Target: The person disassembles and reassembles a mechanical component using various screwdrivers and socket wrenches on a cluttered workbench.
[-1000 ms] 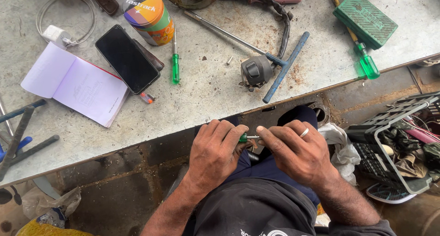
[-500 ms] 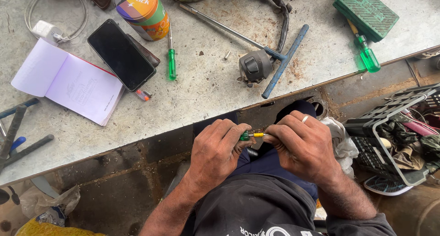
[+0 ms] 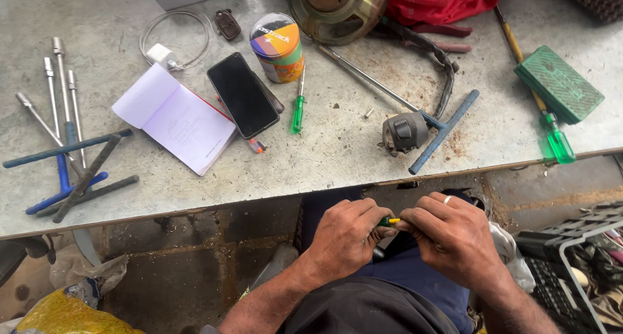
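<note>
Below the table's (image 3: 195, 204) front edge, the left hand (image 3: 347, 236) and right hand (image 3: 454, 240) met over the lap, both curled tight around a small green-and-yellow tool (image 3: 389, 222). Up on the table lay a phone (image 3: 242, 94), notebook (image 3: 175, 118) and green screwdriver (image 3: 298, 107).

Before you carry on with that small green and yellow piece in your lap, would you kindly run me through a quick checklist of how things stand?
1. Both hands on the piece: ok. The left hand and right hand meet around the small green and yellow piece.
2. Piece in clear sight: not ok. Fingers cover most of it.
3. What the dark part below it is: cannot tell.
4. Spare green screwdriver lying on the table: ok.
5. Phone away from the table edge: ok, resting partly on the notebook.
6. Ring on the right hand free of the work: ok.
</note>
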